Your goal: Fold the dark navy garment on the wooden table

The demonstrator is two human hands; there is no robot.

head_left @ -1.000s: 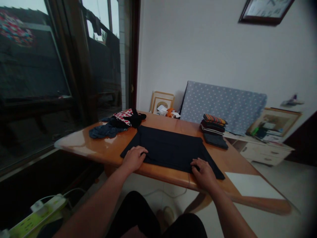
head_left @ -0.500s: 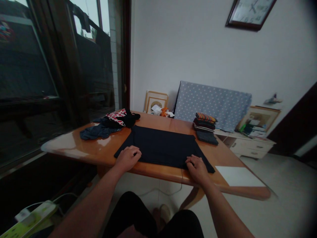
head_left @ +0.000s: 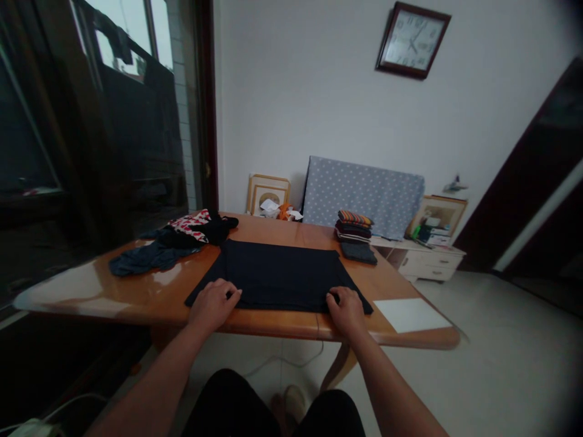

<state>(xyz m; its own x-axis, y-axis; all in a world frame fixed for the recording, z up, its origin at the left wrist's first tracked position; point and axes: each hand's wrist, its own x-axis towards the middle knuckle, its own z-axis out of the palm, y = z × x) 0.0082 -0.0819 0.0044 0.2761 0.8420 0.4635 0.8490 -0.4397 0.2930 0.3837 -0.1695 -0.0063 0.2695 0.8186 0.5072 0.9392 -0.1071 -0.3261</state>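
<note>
A dark navy garment lies flat on the wooden table in front of me, its lower corners flaring out to both sides. At its near left part, my left hand rests with fingers curled and thumb against the index finger, pinching the cloth. My right hand grips the near right part the same way, its fingers bent over the front edge. Fabric between the hands looks smooth. The fingertips are partly hidden, so how much cloth each hand holds is unclear.
Crumpled clothes lie at the table's left. A stack of folded clothes and a folded grey piece sit at the back right. A white sheet lies near the right corner of the wooden table.
My view has turned to the right, bringing the whole clock into sight. The right hand's fingers have curled in more at the garment's near edge; the garment lies much as before.
</note>
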